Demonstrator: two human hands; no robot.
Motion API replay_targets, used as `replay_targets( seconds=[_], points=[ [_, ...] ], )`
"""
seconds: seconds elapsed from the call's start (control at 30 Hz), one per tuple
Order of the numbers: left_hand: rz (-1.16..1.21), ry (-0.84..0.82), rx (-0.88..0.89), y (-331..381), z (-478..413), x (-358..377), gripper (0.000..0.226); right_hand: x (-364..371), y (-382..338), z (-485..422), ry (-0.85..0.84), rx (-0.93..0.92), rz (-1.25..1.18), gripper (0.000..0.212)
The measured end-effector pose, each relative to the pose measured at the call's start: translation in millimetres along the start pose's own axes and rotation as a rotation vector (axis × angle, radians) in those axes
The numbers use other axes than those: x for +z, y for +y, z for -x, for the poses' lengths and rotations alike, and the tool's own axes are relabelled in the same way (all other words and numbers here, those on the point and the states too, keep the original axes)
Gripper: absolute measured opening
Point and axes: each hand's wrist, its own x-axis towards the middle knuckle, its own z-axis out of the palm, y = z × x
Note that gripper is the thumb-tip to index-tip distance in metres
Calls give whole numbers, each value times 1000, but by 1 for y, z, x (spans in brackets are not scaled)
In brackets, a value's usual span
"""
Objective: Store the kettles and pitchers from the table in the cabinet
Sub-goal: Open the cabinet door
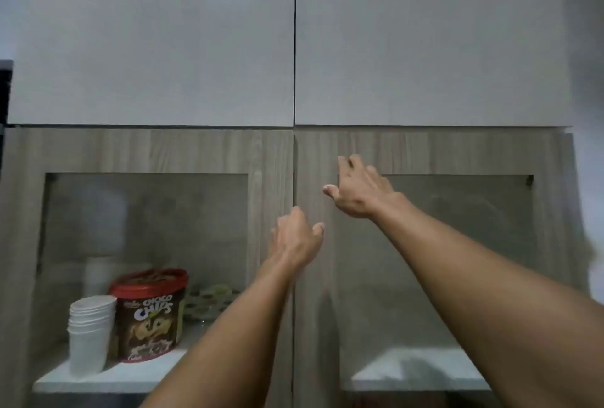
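I face a wood-grain cabinet with two glass-panelled doors, both shut. My left hand (299,237) reaches up to the inner edge of the left door (271,159), at the seam between the doors, fingers curled against it. My right hand (359,190) lies flat with fingers spread on the upper frame of the right door (425,152). Neither hand holds anything. No kettle, pitcher or table is in view.
Behind the left glass a stack of white cups (91,332) and a red-lidded Choco Chips tub (152,312) stand on a white shelf (108,381). Behind the right glass is a white shelf (421,371). Two plain white upper doors (157,41) are shut above.
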Motion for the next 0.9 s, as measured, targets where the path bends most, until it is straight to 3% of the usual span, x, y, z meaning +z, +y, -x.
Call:
replay_targets(
  seconds=[0.1,0.27,0.5,0.57,0.67,0.8,0.9],
  points=[
    [-41,16,19,-10,-31,24,39,17,1,-44,60,-1,26,68],
    [-77,145,107,-22,-58,43,32,28,-10,-99,132,62,10,85],
    [-12,123,102,-32,-31,37,68,14,-23,-104,174,88,-164,66],
    [-10,44,81,-40,-15,38,85,4,-24,-99,190,93,-208,63],
    [216,-210,-3,-51,14,38,101,-13,-30,-76,237,102,-249,73],
    [262,-157,-59,-44,70,27,80,-49,-40,-25,271,125,-253,98],
    [261,-127,26,-24,117,5,56,-81,-44,23,267,177,-269,104]
  ],
)
